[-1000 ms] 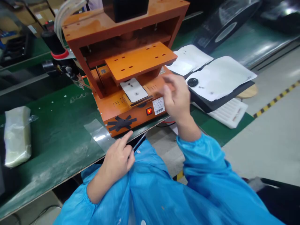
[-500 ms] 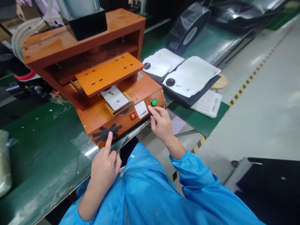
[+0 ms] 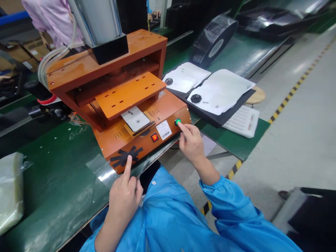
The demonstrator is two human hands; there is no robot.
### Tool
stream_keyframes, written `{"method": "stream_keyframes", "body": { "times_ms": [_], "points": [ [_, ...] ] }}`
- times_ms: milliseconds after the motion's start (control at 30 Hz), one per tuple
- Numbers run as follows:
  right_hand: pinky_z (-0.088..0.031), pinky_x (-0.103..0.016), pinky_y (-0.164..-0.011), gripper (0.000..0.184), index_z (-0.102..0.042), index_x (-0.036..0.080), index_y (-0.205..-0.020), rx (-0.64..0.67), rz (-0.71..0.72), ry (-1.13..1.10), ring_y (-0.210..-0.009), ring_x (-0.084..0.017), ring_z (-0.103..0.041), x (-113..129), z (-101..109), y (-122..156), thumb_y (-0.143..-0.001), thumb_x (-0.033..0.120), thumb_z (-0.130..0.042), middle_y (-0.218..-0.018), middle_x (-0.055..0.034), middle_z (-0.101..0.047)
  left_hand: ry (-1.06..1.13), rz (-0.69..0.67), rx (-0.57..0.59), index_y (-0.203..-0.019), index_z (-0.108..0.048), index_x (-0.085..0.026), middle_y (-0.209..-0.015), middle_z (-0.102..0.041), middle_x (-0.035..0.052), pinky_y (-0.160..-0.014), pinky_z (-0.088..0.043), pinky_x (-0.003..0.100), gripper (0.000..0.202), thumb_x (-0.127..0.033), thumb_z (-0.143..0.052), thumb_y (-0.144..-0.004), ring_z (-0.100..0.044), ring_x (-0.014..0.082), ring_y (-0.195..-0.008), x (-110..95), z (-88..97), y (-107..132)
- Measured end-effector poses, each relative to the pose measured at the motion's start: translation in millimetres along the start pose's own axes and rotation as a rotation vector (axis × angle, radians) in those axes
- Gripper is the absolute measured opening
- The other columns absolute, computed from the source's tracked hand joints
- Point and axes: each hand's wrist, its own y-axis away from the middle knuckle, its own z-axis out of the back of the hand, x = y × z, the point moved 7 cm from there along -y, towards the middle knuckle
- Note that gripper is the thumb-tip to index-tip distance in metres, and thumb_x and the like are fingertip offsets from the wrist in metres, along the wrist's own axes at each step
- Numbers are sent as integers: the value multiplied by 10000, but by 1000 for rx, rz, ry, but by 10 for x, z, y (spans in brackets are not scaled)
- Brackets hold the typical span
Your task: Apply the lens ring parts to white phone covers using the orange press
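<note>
My left hand [image 3: 126, 194] stretches its index finger to the black tape patch [image 3: 126, 156] on the front of an orange press machine [image 3: 107, 148]. The other fingers are curled, and that hand holds nothing. On the machine's right front, the index fingertip of my right hand [image 3: 193, 141] touches the lit green button [image 3: 177, 121]. This hand is likewise without anything in it. A white phone-shaped panel [image 3: 138, 120] with dark marks lies in the holder [image 3: 143, 132] under the raised orange press plate [image 3: 131, 94]. The plate hides the panel's far end.
White sheets [image 3: 223, 89] with black octagonal patches lie on a dark tray [image 3: 217, 120] to the right. Beyond stand a large dark reel [image 3: 210, 43] and a white slotted tray [image 3: 243, 120]. A plastic-wrapped stack [image 3: 12, 189] is at left. Another person [image 3: 52, 21] is behind the machine.
My right index finger has moved from just below the green button onto it. My left fingertip stays at the black tape. The view has shifted, so things sit lower and further right.
</note>
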Motion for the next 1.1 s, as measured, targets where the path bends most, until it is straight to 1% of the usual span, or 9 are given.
{"method": "stream_keyframes", "body": {
  "times_ms": [133,267,400,500,567,700,833,967,1100],
  "points": [
    [-620,-525,-1038,520,-716,230,-1429,48,-39,-36,-1138,-314,-701,20,16,-89,-1017,149,-410,-1228,-168,-717,39,43,-26,-722,-553,-209,-1625,-593,142,-518,-465,352,271,-163,-575,-988,-629,129,-537,114,41,24],
    [-639,-460,-923,327,-701,203,-1307,11,-77,-369,-1005,-281,-719,275,260,45,-1064,326,-520,-1128,-154,-730,334,20,-163,-925,-674,-217,-1383,-755,126,-743,-603,315,155,-196,-572,-1041,-789,228,-945,95,134,40],
    [-612,-342,-765,460,-696,203,-1052,362,-11,-904,-836,-209,-709,1004,233,573,-1034,650,-588,-971,-90,-743,611,-28,-237,-1142,-714,-230,-1135,-720,87,-862,-640,304,187,-162,-569,-1044,-756,213,-1036,-147,93,29],
    [-599,-292,-775,395,-679,206,-1014,470,-202,-1012,-856,-179,-729,1141,168,814,-1075,584,-582,-960,-61,-763,630,-32,-230,-1264,-691,-223,-1192,-700,106,-848,-660,318,242,-201,-594,-1044,-756,220,-1041,-258,12,27],
    [-599,-279,-749,345,-664,221,-1057,328,-329,-939,-848,-176,-736,825,226,648,-1097,547,-561,-944,-42,-764,613,-10,-184,-1439,-623,-208,-1293,-681,143,-795,-672,325,397,-268,-614,-1046,-758,222,-996,-196,-45,88],
    [-586,-304,-735,395,-645,171,-1087,-149,-375,-324,-828,-189,-716,-417,664,-319,-1117,529,-481,-946,-85,-763,529,23,-235,-1446,-654,-266,-1324,-685,121,-727,-654,317,442,-230,-664,-1006,-740,192,-892,223,-14,439],
    [-557,-455,-905,335,-721,89,-1082,-183,-338,-99,-989,-272,-720,-1453,800,-1236,-1068,402,-604,-1031,-165,-762,307,240,-434,-1337,-776,-441,-1208,-745,45,-757,-645,472,498,-230,-711,-891,-728,264,-865,795,142,864],
    [-530,-409,-729,265,-742,196,-796,-19,-214,-26,-700,-203,-653,-1722,587,-1478,-978,384,-783,-757,-57,-715,244,588,-523,-1357,-681,-692,-1176,-768,-34,-766,-613,636,635,-352,-639,-823,-711,371,-896,1143,212,1176],
    [-365,-345,-600,565,-695,159,-623,77,-45,-13,-584,-135,-566,-1803,386,-1356,-979,599,-707,-602,-29,-540,196,681,-533,-1038,-851,-355,-974,-748,67,-677,-617,482,240,-420,-642,-939,-720,303,-875,1178,179,1337]
  ]
}}
